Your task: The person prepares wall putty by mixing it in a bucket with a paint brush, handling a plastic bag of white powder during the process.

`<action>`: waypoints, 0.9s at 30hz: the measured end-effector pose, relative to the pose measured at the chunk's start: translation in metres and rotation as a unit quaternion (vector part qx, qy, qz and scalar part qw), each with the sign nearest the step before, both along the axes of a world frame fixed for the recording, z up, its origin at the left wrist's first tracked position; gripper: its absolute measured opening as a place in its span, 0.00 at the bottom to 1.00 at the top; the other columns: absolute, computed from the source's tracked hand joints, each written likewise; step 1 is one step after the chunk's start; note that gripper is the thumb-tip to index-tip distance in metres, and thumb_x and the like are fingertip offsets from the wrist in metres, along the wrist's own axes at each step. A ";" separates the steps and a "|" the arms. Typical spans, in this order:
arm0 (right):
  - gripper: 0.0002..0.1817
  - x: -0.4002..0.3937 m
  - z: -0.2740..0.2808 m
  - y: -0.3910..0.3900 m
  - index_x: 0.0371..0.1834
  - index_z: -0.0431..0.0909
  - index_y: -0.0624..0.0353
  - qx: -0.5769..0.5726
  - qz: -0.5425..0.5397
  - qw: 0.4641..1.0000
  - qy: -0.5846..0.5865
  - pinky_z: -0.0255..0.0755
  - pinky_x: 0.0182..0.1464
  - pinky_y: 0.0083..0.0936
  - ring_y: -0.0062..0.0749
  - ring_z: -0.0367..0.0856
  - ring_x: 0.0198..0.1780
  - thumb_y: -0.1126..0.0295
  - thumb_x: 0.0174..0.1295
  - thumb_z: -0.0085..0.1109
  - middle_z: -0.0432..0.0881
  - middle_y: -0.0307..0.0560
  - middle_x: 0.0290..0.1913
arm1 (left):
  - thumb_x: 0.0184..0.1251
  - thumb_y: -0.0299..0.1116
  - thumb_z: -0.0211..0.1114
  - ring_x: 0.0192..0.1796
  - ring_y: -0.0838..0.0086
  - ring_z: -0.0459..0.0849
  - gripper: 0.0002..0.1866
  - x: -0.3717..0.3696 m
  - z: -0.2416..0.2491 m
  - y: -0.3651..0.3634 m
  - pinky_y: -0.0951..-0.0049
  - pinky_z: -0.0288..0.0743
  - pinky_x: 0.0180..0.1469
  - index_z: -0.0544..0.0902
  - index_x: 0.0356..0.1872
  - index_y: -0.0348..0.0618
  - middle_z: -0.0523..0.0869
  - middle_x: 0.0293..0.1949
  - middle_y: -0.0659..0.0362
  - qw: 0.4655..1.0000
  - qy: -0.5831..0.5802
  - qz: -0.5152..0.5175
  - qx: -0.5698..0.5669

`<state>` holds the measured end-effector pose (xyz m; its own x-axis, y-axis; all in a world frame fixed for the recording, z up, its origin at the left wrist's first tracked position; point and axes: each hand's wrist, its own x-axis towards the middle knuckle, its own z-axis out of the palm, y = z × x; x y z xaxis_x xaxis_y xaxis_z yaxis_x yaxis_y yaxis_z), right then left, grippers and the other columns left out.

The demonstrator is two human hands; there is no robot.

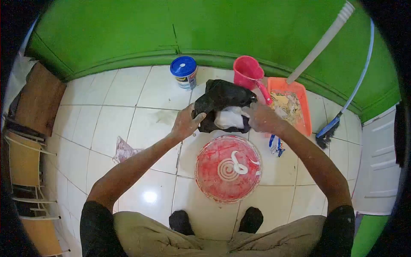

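A black plastic bag [220, 96] with white stuff [229, 118] inside is held up over the tiled floor. My left hand [186, 122] grips its left edge. My right hand [262, 118] holds its right edge, so the mouth is spread between both hands. Just below, on the floor in front of my feet, lies a round red fan grille [227, 168] with a white spiral in its centre.
A red jug [247, 71] and an orange dustpan [299, 96] full of debris stand behind the bag. A blue-lidded tub [184, 71] sits by the green wall. A broom [329, 130] leans at right. Crumpled wrapper [124, 150] lies left; chairs [23, 167] stand far left.
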<state>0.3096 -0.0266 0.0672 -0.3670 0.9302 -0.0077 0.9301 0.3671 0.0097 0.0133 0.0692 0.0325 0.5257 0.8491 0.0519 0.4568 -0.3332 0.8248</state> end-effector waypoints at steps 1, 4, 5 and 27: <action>0.22 -0.001 0.009 0.001 0.54 0.76 0.55 0.034 0.029 0.999 0.022 0.73 0.43 0.45 0.52 0.81 0.39 0.70 0.53 0.56 0.80 0.56 0.35 | 0.67 0.43 0.63 0.25 0.63 0.82 0.20 -0.003 -0.008 0.000 0.63 0.77 0.32 0.78 0.47 0.34 0.83 0.27 0.50 0.999 -0.010 0.002 0.044; 0.22 0.022 0.023 -0.003 0.54 0.75 0.57 0.089 0.105 0.988 0.067 0.74 0.42 0.45 0.51 0.81 0.38 0.69 0.53 0.57 0.82 0.54 0.33 | 0.66 0.45 0.65 0.36 0.62 0.82 0.21 0.000 0.005 -0.011 0.62 0.77 0.40 0.79 0.46 0.36 0.82 0.30 0.50 0.986 0.042 0.121 0.106; 0.18 0.030 0.032 -0.010 0.50 0.77 0.59 0.112 0.072 0.988 0.078 0.74 0.39 0.43 0.46 0.82 0.36 0.68 0.55 0.58 0.82 0.51 0.33 | 0.62 0.46 0.68 0.48 0.60 0.79 0.22 0.004 -0.012 0.000 0.60 0.74 0.49 0.80 0.48 0.39 0.81 0.39 0.49 0.957 0.065 0.114 0.260; 0.16 -0.004 0.082 -0.124 0.38 0.82 0.62 -0.138 -0.158 0.803 0.558 0.78 0.37 0.26 0.27 0.82 0.35 0.61 0.56 0.71 0.82 0.44 0.32 | 0.60 0.37 0.69 0.33 0.59 0.86 0.12 0.086 0.077 -0.078 0.64 0.77 0.39 0.87 0.39 0.39 0.87 0.33 0.47 0.938 -0.050 -0.339 0.051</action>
